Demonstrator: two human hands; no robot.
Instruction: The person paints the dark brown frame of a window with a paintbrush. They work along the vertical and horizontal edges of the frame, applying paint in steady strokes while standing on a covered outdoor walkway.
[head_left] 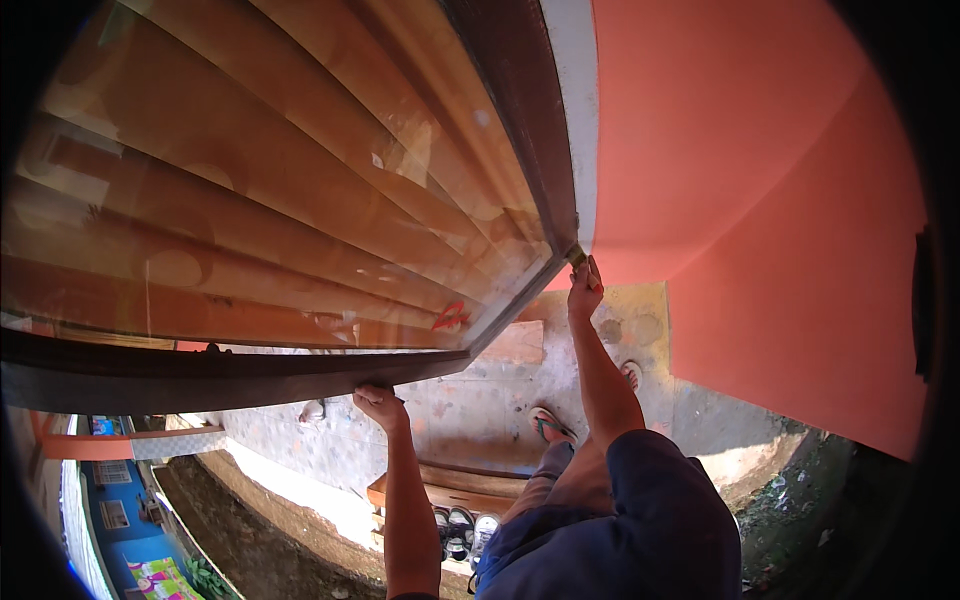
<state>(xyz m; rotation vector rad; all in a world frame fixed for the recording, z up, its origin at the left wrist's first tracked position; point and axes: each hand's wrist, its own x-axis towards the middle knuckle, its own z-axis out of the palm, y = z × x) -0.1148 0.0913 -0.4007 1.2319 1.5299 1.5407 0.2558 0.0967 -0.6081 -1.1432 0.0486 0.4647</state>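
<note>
Our right hand (585,290) pinches a small brush (577,256) at the window frame (545,150) corner, just above it; our left hand (380,402) curls closed, gripping the frame's lower edge, further left.

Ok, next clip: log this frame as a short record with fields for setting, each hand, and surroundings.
setting: outdoors, at a dark-framed glass window beside an orange wall
left hand: grips the frame's lower edge
right hand: holds a small tool at the frame's corner; kind unclear
below: concrete floor, sandalled foot, shoes
</note>
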